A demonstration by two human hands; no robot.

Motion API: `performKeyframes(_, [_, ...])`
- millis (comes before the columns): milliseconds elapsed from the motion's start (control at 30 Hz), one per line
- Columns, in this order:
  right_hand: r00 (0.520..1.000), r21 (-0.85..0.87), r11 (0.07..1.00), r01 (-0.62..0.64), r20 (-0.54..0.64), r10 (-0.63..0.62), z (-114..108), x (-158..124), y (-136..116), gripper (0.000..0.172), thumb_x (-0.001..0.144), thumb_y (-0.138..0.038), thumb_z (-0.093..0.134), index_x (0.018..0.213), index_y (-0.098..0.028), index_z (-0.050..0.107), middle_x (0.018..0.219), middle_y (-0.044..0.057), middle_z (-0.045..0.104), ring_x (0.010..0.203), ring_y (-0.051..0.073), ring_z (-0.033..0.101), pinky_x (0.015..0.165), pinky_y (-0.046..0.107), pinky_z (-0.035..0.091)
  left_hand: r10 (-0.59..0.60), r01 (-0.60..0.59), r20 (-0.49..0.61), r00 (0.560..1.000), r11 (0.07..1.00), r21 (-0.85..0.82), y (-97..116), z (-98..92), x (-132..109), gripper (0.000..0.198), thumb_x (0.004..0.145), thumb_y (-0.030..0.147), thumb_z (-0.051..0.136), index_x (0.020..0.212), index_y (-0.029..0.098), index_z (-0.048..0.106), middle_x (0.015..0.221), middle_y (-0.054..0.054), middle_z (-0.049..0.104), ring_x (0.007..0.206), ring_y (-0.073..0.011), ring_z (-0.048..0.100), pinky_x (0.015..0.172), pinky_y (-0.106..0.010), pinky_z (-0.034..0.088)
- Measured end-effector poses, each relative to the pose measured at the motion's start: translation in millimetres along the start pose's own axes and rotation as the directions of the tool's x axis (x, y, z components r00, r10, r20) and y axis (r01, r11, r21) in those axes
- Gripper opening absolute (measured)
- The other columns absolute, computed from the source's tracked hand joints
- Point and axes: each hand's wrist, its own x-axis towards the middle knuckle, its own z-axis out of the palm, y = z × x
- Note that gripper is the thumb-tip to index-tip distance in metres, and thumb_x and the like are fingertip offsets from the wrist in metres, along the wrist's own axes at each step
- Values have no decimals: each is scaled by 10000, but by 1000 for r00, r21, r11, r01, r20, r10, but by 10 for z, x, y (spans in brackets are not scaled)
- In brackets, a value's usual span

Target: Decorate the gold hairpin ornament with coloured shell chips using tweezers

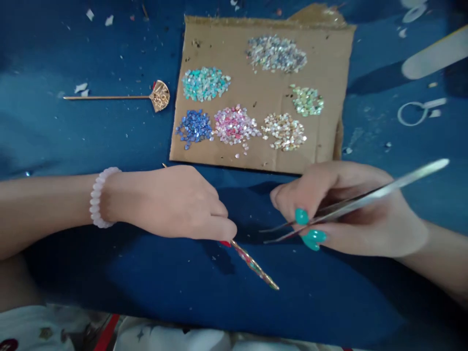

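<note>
My left hand point(179, 204), with a pale beaded bracelet at the wrist, pinches a gold-edged ornament point(256, 267) with red and green inlay, seen nearly edge-on. Its thin stick end shows behind the wrist. My right hand point(351, 209), with teal nails, holds silver tweezers point(380, 194), whose two tips are slightly apart and point left, above the ornament and not touching it. Behind both hands lies a cardboard sheet point(237, 41) bearing several piles of small chips: turquoise point(205, 84), blue point(195, 127), pink point(235, 125), cream point(285, 131), green point(308, 101) and silvery grey point(277, 53).
A gold hairpin point(109, 97) with a fan-shaped head lies left of the cardboard on the blue table point(219, 312). At the right are a clear ring-shaped piece point(413, 114) and a pale rounded stick point(435, 56). Small white scraps are scattered about.
</note>
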Motion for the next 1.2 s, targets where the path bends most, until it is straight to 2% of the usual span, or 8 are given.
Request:
performKeyframes(133, [1000, 106, 994, 16, -23, -14, 19, 27, 7, 145, 805, -162, 680, 822, -203, 542, 634, -58, 477, 497, 47, 453, 428, 169, 351, -2, 1, 36, 999, 999, 48, -3, 11, 17, 228, 968, 168, 447, 859, 223, 639, 723, 14, 633, 632, -139, 524, 507, -335, 244])
performKeyframes(433, [986, 98, 982, 160, 24, -163, -5, 48, 98, 78, 888, -203, 583, 935, -186, 643, 771, -17, 554, 496, 39, 535, 421, 163, 387, -81, 63, 74, 994, 974, 219, 67, 47, 54, 189, 974, 183, 460, 910, 208, 636, 859, -20, 688, 724, -144, 577, 551, -287, 314])
performKeyframes(633, [976, 92, 972, 215, 23, -218, -33, 65, 155, 80, 852, -202, 601, 866, -170, 673, 688, -29, 581, 432, 28, 472, 430, 183, 361, -236, 204, 45, 971, 907, 368, 327, -14, 37, 165, 922, 46, 492, 973, 141, 617, 910, -24, 656, 818, -142, 598, 685, -254, 473])
performKeyframes(733, [976, 89, 974, 208, 43, -212, -39, 70, 159, 92, 851, -212, 600, 855, -154, 672, 621, -32, 575, 435, 36, 471, 437, 182, 352, -318, 273, 44, 947, 871, 409, 444, -14, 6, 90, 921, 125, 561, 997, 124, 608, 935, -24, 630, 848, -146, 619, 747, -304, 542])
performKeyframes(867, [983, 67, 984, 163, 80, -168, -77, 60, 186, 179, 909, -277, 563, 861, -124, 642, 554, -53, 521, 453, 41, 463, 453, 170, 369, -417, 360, 51, 907, 834, 418, 451, 25, -27, 168, 942, 256, 564, 1055, 136, 598, 1025, -53, 625, 898, -163, 623, 794, -346, 556])
performKeyframes(1000, [989, 21, 995, 97, 107, -99, -140, 33, 240, 269, 933, -373, 537, 1018, -125, 594, 900, 26, 628, 728, 107, 607, 648, 270, 540, -441, 369, 141, 887, 857, 358, 318, 53, -21, 243, 945, 313, 563, 1109, 135, 580, 1050, -62, 621, 882, -165, 629, 765, -341, 563])
performKeyframes(1067, [992, -6, 997, 73, 107, -72, -165, 21, 264, 306, 924, -374, 550, 1120, -140, 570, 1075, 66, 615, 901, 159, 623, 770, 349, 557, -454, 387, 160, 877, 863, 325, 263, 56, -10, 261, 944, 322, 563, 1128, 137, 573, 1072, -68, 616, 899, -171, 628, 776, -350, 562])
performKeyframes(1200, [993, -39, 998, 56, 108, -51, -177, 12, 280, 325, 920, -368, 556, 1162, -150, 559, 1146, 80, 597, 979, 185, 612, 830, 389, 546, -478, 425, 174, 861, 864, 269, 239, 49, 3, 270, 945, 327, 560, 1141, 141, 570, 1097, -73, 611, 926, -179, 625, 800, -365, 558])
